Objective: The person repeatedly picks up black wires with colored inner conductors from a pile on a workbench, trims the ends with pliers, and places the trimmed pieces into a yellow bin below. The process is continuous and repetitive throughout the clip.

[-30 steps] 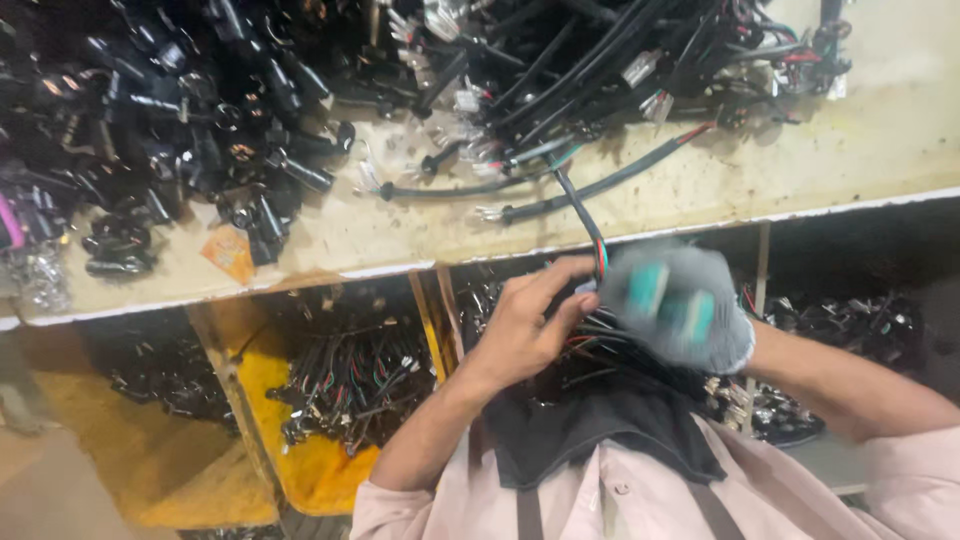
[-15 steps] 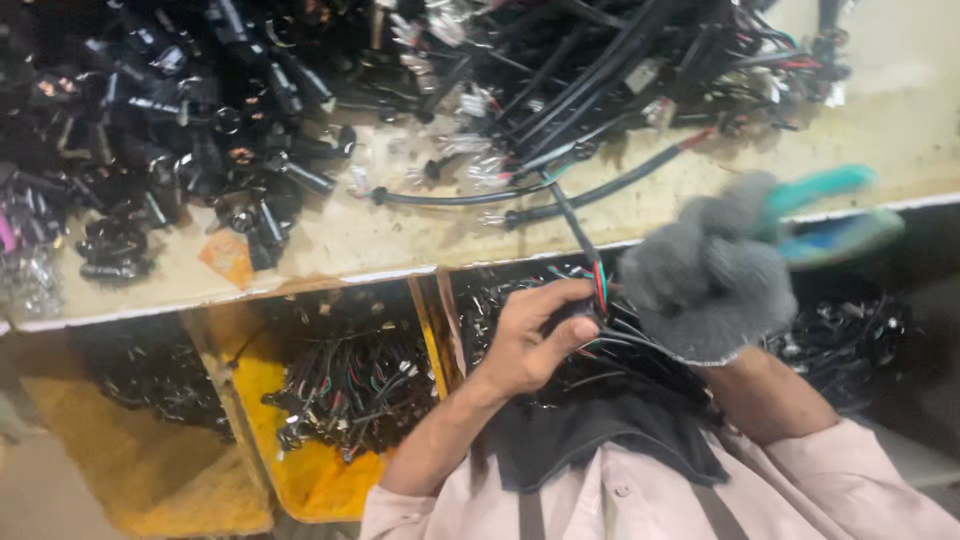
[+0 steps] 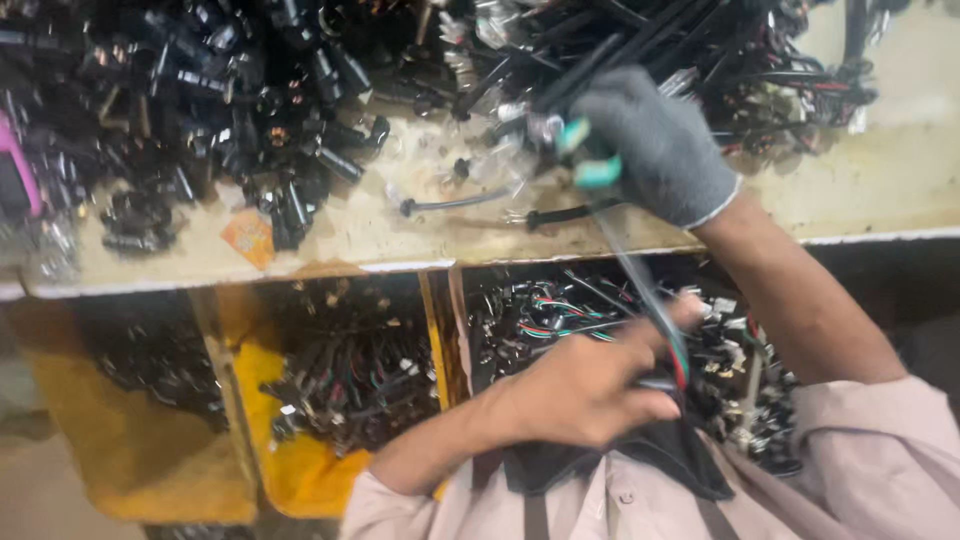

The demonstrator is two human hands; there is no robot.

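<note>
My left hand (image 3: 580, 390) is bare and sits below the bench edge. It pinches the end of a black cable (image 3: 640, 285) with red and green wires showing at the fingertips. The cable runs up to the workbench (image 3: 860, 190). My right hand (image 3: 660, 140) wears a grey glove and grips a teal-handled hand tool (image 3: 595, 170), held over the tangle of black cables (image 3: 700, 50) on the bench. The tool's jaws are hidden among the cables.
A heap of black connectors and cable pieces (image 3: 200, 100) covers the bench's left and back. Under the bench edge stand a yellow bin (image 3: 290, 460) and a bin of cut wire ends (image 3: 540, 310). An orange tag (image 3: 248, 236) lies near the front edge.
My gloved right hand has risen from beside the left hand up and leftward onto the bench's cable pile, carrying the tool. The left hand keeps hold of the cable end.
</note>
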